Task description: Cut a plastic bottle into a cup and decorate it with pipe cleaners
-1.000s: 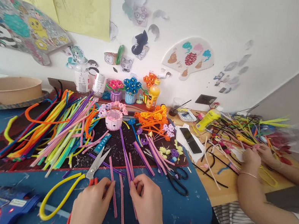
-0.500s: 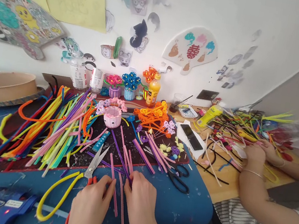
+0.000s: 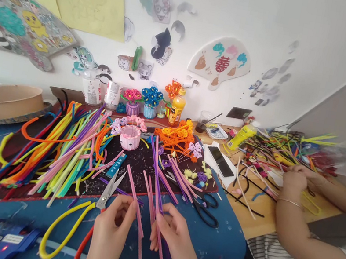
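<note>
My left hand (image 3: pixel 117 222) is closed in a pinch on a pink pipe cleaner (image 3: pixel 131 181) that slants up and away over the table. Between the fingers and thumb of my right hand (image 3: pixel 174 232) are pink and purple pipe cleaners (image 3: pixel 157 169), held lengthwise as a loose bundle. Red-handled scissors (image 3: pixel 110 191) lie partly open just left of my left hand, which hides part of their handles. More pink and purple pipe cleaners (image 3: pixel 184 180) rest on the dark mat beyond my right hand.
Bundles of colored pipe cleaners (image 3: pixel 68 151) spread over the left of the mat. A glue gun (image 3: pixel 14 240) with a lit red light lies at front left. Black scissors (image 3: pixel 207 209) and a phone (image 3: pixel 221 159) lie to the right. A co-worker's hands (image 3: pixel 298 180) are at the wooden table.
My right hand has lifted slightly and shifted right, and the purple and pink stems in it now stand more upright. My left hand has moved slightly right and now pinches a pink pipe cleaner.
</note>
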`<state>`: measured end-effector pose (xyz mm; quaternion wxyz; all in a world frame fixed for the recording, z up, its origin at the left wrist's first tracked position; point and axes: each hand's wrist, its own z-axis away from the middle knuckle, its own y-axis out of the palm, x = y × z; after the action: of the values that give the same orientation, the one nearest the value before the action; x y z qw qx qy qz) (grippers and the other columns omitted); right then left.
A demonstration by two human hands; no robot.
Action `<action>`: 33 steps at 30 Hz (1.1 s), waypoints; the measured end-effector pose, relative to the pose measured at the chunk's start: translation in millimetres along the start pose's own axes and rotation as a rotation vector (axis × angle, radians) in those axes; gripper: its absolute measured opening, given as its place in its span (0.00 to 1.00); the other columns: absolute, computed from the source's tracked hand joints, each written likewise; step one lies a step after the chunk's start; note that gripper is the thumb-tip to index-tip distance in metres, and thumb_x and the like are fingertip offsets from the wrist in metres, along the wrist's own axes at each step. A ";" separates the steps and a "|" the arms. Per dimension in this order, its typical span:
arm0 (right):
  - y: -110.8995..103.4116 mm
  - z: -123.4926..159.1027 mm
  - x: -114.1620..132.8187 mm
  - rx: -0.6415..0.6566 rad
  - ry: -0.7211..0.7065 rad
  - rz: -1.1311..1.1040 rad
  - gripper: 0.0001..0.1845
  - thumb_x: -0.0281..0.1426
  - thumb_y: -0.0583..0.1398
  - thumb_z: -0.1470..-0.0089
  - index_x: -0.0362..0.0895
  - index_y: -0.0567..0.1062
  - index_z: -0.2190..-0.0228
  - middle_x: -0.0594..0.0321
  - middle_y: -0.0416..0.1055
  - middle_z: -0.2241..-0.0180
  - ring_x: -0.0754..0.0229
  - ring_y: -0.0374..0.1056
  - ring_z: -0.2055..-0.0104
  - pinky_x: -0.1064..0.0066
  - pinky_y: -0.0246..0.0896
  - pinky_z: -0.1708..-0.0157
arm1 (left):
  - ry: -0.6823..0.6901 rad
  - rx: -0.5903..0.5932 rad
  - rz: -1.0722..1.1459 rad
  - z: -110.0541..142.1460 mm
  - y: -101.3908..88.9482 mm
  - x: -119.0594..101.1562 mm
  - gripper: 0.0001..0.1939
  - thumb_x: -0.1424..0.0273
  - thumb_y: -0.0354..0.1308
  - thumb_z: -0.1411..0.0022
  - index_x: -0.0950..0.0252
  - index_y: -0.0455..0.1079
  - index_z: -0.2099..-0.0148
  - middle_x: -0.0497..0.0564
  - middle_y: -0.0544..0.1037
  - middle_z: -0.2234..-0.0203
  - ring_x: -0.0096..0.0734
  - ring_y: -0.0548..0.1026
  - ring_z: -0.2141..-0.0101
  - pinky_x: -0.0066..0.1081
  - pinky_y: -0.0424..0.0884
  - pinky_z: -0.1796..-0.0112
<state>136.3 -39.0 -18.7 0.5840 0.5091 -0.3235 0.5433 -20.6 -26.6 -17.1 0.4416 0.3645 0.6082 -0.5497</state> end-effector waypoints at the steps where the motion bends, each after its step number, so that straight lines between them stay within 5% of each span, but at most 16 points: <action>1: 2.4 2.4 -1.2 0.031 0.018 -0.035 0.23 0.52 0.60 0.44 0.46 0.65 0.66 0.71 0.66 0.81 0.67 0.61 0.83 0.75 0.57 0.80 | 0.003 0.006 0.032 -0.9 2.7 -3.0 0.17 0.52 0.54 0.38 0.60 0.67 0.69 0.42 0.67 0.83 0.27 0.64 0.83 0.24 0.61 0.82; 8: 10.2 10.3 -15.5 0.180 0.067 -0.098 0.27 0.58 0.58 0.47 0.47 0.63 0.64 0.77 0.61 0.85 0.72 0.48 0.89 0.80 0.39 0.89 | 0.083 0.073 0.256 -2.2 14.6 -20.5 0.11 0.61 0.56 0.38 0.62 0.69 0.69 0.45 0.73 0.77 0.29 0.73 0.75 0.25 0.71 0.71; 20: 14.7 13.3 -13.2 0.126 0.104 -0.188 0.31 0.60 0.62 0.52 0.47 0.66 0.62 0.77 0.54 0.83 0.72 0.48 0.84 0.80 0.35 0.85 | 0.099 0.036 0.328 3.2 12.7 -21.2 0.09 0.63 0.58 0.38 0.62 0.70 0.69 0.45 0.73 0.78 0.28 0.72 0.75 0.23 0.70 0.73; 25: 20.5 10.0 -13.0 0.082 0.022 -0.152 0.29 0.60 0.59 0.49 0.46 0.65 0.71 0.75 0.55 0.82 0.73 0.48 0.84 0.79 0.38 0.85 | 0.119 0.080 0.299 6.0 9.5 -17.7 0.07 0.66 0.58 0.39 0.63 0.71 0.68 0.46 0.75 0.76 0.29 0.75 0.74 0.25 0.72 0.71; 33: 22.1 9.0 -8.1 0.045 -0.023 -0.068 0.28 0.57 0.59 0.46 0.43 0.69 0.72 0.74 0.52 0.81 0.72 0.45 0.81 0.76 0.40 0.83 | 0.174 0.101 0.254 7.0 9.1 -17.8 0.08 0.66 0.57 0.37 0.62 0.71 0.68 0.46 0.77 0.75 0.29 0.75 0.73 0.24 0.72 0.71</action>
<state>114.9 -52.4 -18.3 0.5866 0.5390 -0.3006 0.5244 -5.2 -31.6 -3.6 0.4346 0.5064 0.5647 -0.4856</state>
